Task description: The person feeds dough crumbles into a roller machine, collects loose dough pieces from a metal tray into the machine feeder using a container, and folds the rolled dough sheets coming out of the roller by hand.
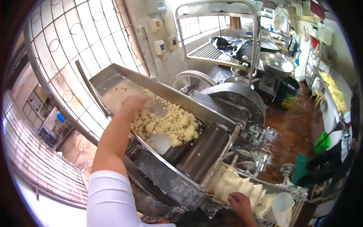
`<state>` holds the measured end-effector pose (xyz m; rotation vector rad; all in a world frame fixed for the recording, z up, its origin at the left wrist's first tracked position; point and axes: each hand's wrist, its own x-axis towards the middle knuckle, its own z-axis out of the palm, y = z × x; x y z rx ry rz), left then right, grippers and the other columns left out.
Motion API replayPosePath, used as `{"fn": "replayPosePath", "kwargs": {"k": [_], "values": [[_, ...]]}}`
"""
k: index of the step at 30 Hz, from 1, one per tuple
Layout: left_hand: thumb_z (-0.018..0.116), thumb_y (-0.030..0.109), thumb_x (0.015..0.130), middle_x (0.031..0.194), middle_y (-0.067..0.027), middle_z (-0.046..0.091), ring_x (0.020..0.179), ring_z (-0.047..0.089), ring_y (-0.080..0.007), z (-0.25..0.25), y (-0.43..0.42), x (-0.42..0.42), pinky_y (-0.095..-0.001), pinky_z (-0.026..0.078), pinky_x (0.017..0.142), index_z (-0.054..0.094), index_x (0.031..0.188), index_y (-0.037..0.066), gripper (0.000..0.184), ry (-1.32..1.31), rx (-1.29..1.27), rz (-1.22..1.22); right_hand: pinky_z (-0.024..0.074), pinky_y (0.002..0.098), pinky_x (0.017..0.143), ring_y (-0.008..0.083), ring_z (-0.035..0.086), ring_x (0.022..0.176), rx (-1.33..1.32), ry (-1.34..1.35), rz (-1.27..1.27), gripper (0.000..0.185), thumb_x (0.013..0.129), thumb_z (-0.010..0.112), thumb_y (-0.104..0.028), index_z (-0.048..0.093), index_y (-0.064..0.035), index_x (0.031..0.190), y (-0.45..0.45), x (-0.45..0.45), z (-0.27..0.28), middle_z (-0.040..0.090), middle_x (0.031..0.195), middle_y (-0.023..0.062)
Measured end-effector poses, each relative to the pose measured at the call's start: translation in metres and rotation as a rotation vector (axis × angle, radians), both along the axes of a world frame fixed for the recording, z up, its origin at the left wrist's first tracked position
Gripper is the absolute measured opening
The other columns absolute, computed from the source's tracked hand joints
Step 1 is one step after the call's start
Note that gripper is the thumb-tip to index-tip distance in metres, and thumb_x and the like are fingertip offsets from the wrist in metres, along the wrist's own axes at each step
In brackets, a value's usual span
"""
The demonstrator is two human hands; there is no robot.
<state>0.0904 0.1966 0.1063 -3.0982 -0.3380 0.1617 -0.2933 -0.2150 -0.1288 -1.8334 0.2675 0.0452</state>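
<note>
Crumbly pale dough lies in the metal hopper, against a dark roller. My left hand reaches over the hopper's far left part, beside the crumbs. Its fingers are blurred, so what they hold, if anything, is unclear. A whitish rounded piece rests between the crumbs and the roller. Below the rollers, a folded sheet of dough lies in a tray. Close to that sheet is my right hand, fingers curled in, with nothing visible in them. A pale translucent container stands at the sheet's right end.
Behind the hopper are a large wheel cover and a metal rack. A dark bin and steel bowl stand farther back. Yellow dough lies on the right counter. A person stands far back.
</note>
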Motion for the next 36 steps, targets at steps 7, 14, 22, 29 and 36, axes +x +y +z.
{"fn": "replayPosePath", "kwargs": {"k": [7, 14, 22, 29, 36], "values": [[0.034, 0.049, 0.093, 0.128, -0.0179, 0.054, 0.11, 0.056, -0.0328, -0.012, -0.063, -0.069, -0.0437, 0.043, 0.094, 0.054, 0.125, 0.004, 0.059, 0.399, -0.207, -0.038, 0.0494, 0.0245, 0.065, 0.0101, 0.061, 0.071, 0.091, 0.036, -0.083, 0.02, 0.084, 0.067, -0.015, 0.065, 0.0012, 0.095, -0.027, -0.02, -0.02, 0.067, 0.078, 0.0059], [0.044, 0.052, 0.089, 0.122, -0.024, 0.054, 0.102, 0.059, -0.038, 0.001, -0.065, -0.052, -0.0429, 0.047, 0.089, 0.05, 0.125, 0.0, 0.064, 0.003, -0.053, -0.279, 0.0484, 0.024, 0.065, 0.0095, 0.059, 0.07, 0.215, 0.04, -0.063, 0.02, 0.084, 0.067, -0.015, 0.065, 0.0015, 0.096, -0.033, -0.015, -0.026, 0.066, 0.078, 0.0051], [0.044, 0.051, 0.086, 0.138, -0.0229, 0.042, 0.128, 0.04, -0.0384, -0.056, -0.021, 0.065, -0.0405, 0.031, 0.106, 0.046, 0.134, 0.003, 0.068, -0.324, -0.022, 0.026, 0.0491, 0.0262, 0.072, 0.0139, 0.062, 0.076, 0.495, 0.199, -0.157, 0.029, 0.087, 0.063, -0.023, 0.062, 0.0022, 0.103, -0.032, 0.003, -0.043, 0.067, 0.084, 0.0071], [0.057, 0.04, 0.079, 0.129, -0.029, 0.045, 0.126, 0.037, -0.0423, -0.106, -0.091, 0.011, -0.0454, 0.03, 0.105, 0.051, 0.121, -0.001, 0.06, -0.25, -0.488, -0.224, 0.0479, 0.0416, 0.084, 0.028, 0.061, 0.097, 1.526, 0.506, 0.104, 0.061, 0.094, 0.037, -0.054, 0.051, -0.0018, 0.123, 0.062, 0.135, -0.07, 0.063, 0.109, 0.0131], [0.05, 0.047, 0.089, 0.133, -0.0284, 0.044, 0.127, 0.036, -0.0406, -0.077, -0.13, -0.088, -0.0439, 0.031, 0.105, 0.048, 0.125, -0.005, 0.063, -0.029, -0.533, -0.399, 0.0435, 0.0494, 0.097, 0.0314, 0.054, 0.113, 1.406, 0.129, 0.334, 0.061, 0.092, 0.036, -0.057, 0.053, -0.0085, 0.125, 0.135, 0.226, -0.05, 0.056, 0.124, 0.013]]}}
